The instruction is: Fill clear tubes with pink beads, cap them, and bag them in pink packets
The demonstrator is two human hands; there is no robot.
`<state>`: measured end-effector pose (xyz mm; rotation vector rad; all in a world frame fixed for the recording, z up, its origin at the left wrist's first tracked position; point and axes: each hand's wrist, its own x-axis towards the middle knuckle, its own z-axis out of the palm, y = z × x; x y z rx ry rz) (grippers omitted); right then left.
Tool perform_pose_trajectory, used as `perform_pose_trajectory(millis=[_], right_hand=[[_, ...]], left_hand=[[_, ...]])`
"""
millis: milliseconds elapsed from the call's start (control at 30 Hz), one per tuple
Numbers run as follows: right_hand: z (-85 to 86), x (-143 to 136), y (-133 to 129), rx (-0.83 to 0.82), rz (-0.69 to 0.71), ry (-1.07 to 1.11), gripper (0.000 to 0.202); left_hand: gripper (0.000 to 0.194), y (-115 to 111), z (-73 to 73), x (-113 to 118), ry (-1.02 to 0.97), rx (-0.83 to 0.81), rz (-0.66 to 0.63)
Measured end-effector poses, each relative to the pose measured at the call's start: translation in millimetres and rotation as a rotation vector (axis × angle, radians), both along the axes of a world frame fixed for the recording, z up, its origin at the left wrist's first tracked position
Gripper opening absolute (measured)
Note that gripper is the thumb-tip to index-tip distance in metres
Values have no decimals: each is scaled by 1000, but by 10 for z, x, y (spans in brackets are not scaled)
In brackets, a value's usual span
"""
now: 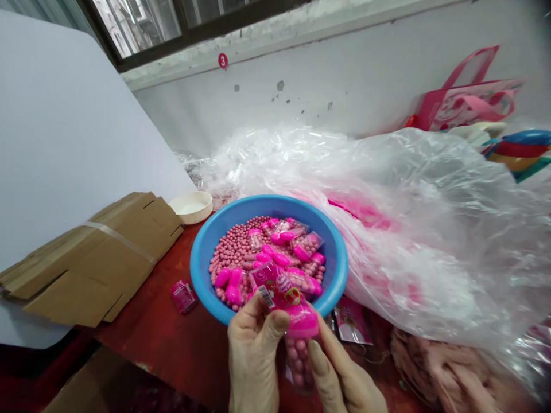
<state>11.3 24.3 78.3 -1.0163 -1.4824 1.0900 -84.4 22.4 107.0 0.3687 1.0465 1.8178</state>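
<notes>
Above the near rim of the blue basin (340,258), my left hand (255,358) pinches a pink printed plastic sleeve (278,287) with a barcode on it. My right hand (344,373) grips a small clear container (298,360) filled with pink balls. The sleeve's lower end meets the container's pink top; how far it covers the top I cannot tell. Loose pink balls (232,246) fill much of the basin. Several similar containers with bright pink caps (307,245) lie on those balls.
Flattened cardboard boxes (94,258), bound with a strap, lie at left. A small pink packet (183,296) sits on the red table (155,344). Behind the basin is a white dish (191,207). Clear plastic bags (408,218) spread across the right; more printed sleeves (353,321) lie near my right hand.
</notes>
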Motion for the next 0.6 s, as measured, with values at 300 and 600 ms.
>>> perform_pose_trajectory(millis=[300, 600], right_hand=[[-116, 51, 73, 172, -57, -237, 46], [-81, -6, -31, 208, -84, -249, 45]], left_hand=[[22, -79, 82, 5, 17, -17, -97], [17, -85, 91, -22, -18, 17, -116]])
